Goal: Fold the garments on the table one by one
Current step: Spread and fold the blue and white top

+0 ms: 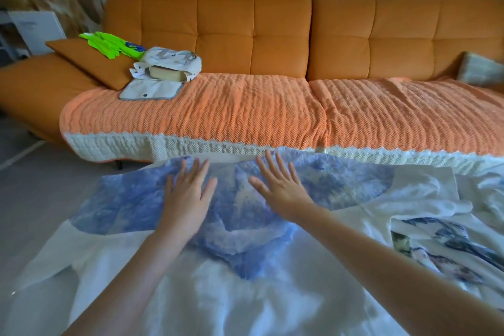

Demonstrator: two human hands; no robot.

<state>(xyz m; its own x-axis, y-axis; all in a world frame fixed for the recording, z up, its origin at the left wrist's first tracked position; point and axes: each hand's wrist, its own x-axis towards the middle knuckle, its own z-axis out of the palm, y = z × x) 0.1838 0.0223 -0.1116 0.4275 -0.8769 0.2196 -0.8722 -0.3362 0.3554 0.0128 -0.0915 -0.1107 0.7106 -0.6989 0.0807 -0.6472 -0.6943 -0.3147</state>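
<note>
Smoothing step, by the look of things. Blue tie-dye garment [131, 199] spread out just in front of the sofa [245, 35], far edge almost under the sofa's white-fringed cover [218, 106]. Table hidden under white cloth [204, 308], on the side away from the sofa. Same piece as the blue or a separate sheet? Can't tell.

Left grip [188, 194] and right grip [281, 188] both palm-down on the sofa-side part of the garment, fingers straight and fanned apart, pinching nothing. Near each other, with a gap between the thumbs.

Tips for doing this bit well, just my guess from the layout:
- Press light and sweep outward from the middle, each grip running parallel to the sofa front. Pushing toward the sofa probably just bunches fabric at the far edge.
- Thin, crinkly-looking stuff, so likely to drag along under a heavy palm. Flat palms, no clawing.
- Check the pointed end farthest from the sofa. Looks rumpled, so get it flat before making any fold.
- Watch the side in front of the sofa's right seat: crumpled white garment [425, 191] and a printed garment [436, 248] lying close by there. Shorter strokes on that side to avoid catching them.
</note>
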